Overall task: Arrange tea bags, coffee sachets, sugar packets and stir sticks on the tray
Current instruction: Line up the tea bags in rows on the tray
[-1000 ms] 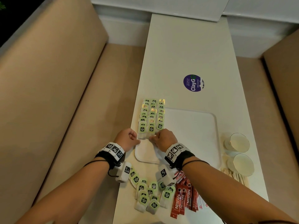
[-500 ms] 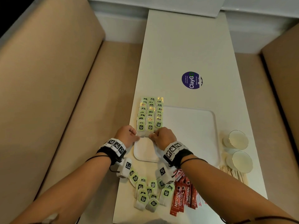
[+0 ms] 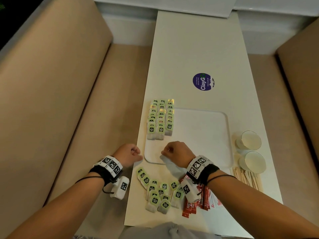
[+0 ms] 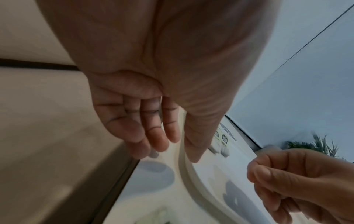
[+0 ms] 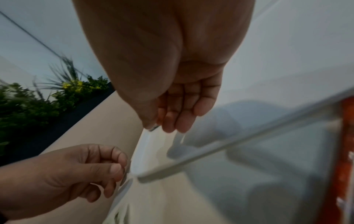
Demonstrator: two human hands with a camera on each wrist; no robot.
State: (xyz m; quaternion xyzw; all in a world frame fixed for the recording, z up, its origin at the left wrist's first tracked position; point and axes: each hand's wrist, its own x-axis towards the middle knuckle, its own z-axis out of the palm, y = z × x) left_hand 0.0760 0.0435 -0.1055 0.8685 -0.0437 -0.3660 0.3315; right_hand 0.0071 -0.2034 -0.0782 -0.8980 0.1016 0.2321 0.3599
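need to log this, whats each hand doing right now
left hand: loosely curled, holding nothing
right hand: loosely curled over the tray, holding nothing

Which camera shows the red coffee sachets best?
The head view: the red coffee sachets lie fanned on the white table, partly under the right wrist. The right wrist view shows only a blurred red strip; the left wrist view shows none.

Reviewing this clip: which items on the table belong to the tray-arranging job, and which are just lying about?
Job: tray; rows of tea bags on its left side; loose tea bags; red coffee sachets; stir sticks.

Lying about: two paper cups; round purple sticker.
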